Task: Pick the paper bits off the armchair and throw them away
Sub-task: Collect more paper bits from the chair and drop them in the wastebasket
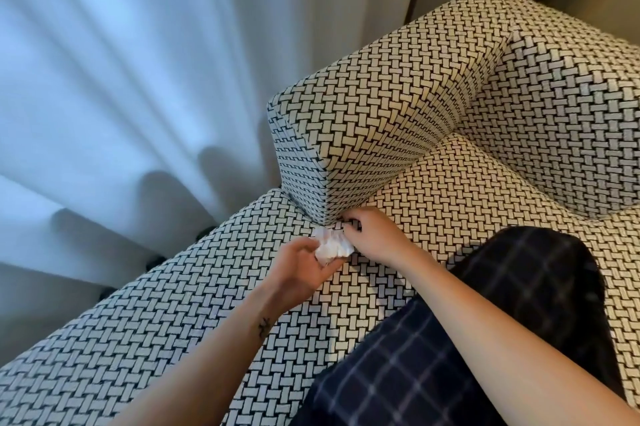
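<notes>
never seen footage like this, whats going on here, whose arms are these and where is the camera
There is no machine here. One camera sits on a person's head and looks down, so both arms belong to the wearer. The left hand holds a crumpled wad of white paper. The right hand has its fingers curled at the crease under the armrest of the woven-pattern armchair. Whether it pinches a bit there is hidden. The dark checked cloth is the person's trouser leg. A pale curtain hangs on the left.
</notes>
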The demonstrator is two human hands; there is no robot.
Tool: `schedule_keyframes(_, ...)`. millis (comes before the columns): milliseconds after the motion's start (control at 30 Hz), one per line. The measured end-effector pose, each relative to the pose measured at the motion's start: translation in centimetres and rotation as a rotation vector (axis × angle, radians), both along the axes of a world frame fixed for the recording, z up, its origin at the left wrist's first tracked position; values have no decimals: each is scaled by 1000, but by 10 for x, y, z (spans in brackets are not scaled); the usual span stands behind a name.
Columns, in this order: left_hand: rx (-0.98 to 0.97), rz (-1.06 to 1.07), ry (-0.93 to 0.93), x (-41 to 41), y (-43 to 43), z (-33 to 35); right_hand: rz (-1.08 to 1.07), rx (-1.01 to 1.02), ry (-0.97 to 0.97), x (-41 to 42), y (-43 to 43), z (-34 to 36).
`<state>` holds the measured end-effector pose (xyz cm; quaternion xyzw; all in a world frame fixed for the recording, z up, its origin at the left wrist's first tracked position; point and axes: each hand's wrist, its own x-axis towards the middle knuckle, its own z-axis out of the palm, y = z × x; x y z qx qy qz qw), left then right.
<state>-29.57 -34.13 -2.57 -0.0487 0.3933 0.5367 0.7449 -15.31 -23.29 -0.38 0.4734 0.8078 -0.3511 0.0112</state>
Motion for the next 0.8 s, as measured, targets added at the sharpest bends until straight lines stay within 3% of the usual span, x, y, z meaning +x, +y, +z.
schedule_keyframes(133,-24,-44,46,-4,2,-4,50,93,-60,-1,4,-6)
schedule_keyframes(300,-82,-47,76,-1,8,-8,184,160,-298,-9,14,-13)
schedule_keyframes(567,-17,-21,107,3,10,-15,210,52,-482,-22,31,-24)
schedule_keyframes(800,-8,39,-38,-3,5,-17,128,-54,-485,-32,36,-22)
